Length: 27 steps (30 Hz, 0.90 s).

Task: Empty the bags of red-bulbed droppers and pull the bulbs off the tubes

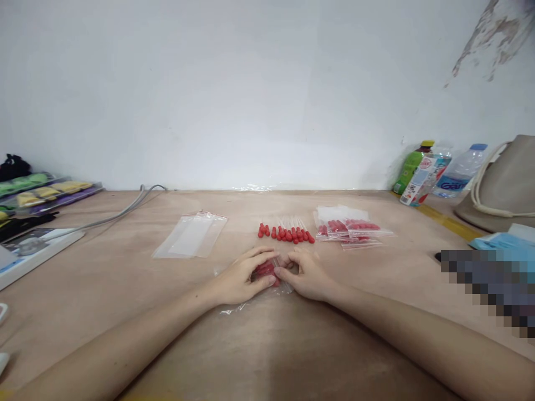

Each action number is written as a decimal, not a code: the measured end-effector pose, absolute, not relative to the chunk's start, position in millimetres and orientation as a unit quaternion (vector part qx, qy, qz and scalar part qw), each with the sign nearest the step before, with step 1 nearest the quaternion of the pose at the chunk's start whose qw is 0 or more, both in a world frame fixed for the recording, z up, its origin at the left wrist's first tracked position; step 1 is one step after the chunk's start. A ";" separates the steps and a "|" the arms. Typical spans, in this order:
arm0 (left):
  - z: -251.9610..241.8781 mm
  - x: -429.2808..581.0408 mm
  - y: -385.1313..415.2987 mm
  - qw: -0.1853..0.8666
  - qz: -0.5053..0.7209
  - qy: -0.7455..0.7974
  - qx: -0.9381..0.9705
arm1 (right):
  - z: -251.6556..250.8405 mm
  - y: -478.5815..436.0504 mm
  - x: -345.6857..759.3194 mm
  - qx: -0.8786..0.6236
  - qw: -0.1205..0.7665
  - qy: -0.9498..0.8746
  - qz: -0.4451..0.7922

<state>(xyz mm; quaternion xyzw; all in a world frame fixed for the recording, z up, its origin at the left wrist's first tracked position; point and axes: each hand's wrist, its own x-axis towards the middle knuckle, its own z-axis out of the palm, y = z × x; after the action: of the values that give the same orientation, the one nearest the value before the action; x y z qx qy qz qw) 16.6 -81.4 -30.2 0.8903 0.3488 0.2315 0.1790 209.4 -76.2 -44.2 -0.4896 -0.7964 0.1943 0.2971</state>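
My left hand (244, 277) is curled over a clear zip bag (284, 288) that lies on the table. Inside the bag are several red-bulbed pieces (264, 269), partly covered by my fingers. My right hand (308, 274) pinches the bag's right edge near its zip strip, thumb and fingers closed on the plastic. Just beyond my hands, a row of droppers (288, 233) with red bulbs and thin clear stems lies on the table, bulbs toward me. Filled zip bags (353, 227) with red-bulbed droppers are piled to the right of that row.
Flat empty zip bags (190, 236) lie at the left on the wooden table (200, 351). A power strip (45, 250) with a grey cable (121, 213) is farther left, near packaged goods (54, 194). Bottles (457, 170), a carton (425, 178) and a beige bag (501, 184) stand right.
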 end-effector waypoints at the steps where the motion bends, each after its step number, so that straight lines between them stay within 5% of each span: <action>1: -30.6 16.1 -80.4 0.165 0.235 0.353 0.890 | -44.7 -76.1 209.2 -0.492 0.301 -0.790 0.209; 9: -30.5 18.9 -62.5 0.075 0.243 0.290 0.923 | -48.5 -72.7 210.0 -0.505 0.280 -0.732 0.361; 27: -31.3 20.7 -48.9 -0.108 0.171 0.185 0.962 | -39.1 -71.5 208.0 -0.538 0.260 -0.711 0.371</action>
<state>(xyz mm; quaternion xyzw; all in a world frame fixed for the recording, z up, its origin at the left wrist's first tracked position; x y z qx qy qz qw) 20.7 -48.9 -31.3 0.9618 0.1848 0.1707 -0.1077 208.0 -71.5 -39.1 -0.5379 -0.7113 0.3705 0.2597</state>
